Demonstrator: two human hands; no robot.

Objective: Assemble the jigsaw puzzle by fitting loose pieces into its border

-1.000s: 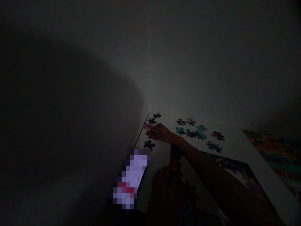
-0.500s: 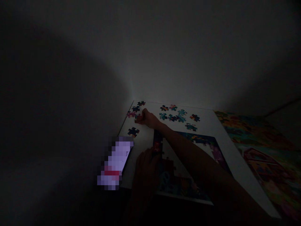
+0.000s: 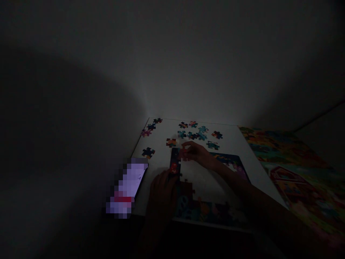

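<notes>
The scene is very dark. A white board (image 3: 250, 158) carries a partly built jigsaw puzzle (image 3: 205, 208) and several loose pieces (image 3: 199, 135). My right hand (image 3: 195, 153) is pinched on a reddish puzzle piece (image 3: 184, 154) at the top left corner of the puzzle frame. My left hand (image 3: 161, 196) rests with curled fingers on the left strip of joined pieces (image 3: 174, 163); what it grips, if anything, is lost in the dark. An orange piece (image 3: 170, 142) lies just above the right hand's fingertips.
A lit phone (image 3: 126, 187) lies at the board's left edge. A colourful picture sheet or box lid (image 3: 293, 169) lies to the right of the board. A plain wall rises behind. More loose pieces (image 3: 150, 126) sit near the board's far left corner.
My right hand has come back from the far left corner pieces to the puzzle frame's top left corner, carrying a reddish piece. The left hand stays on the left strip. The view shifted.
</notes>
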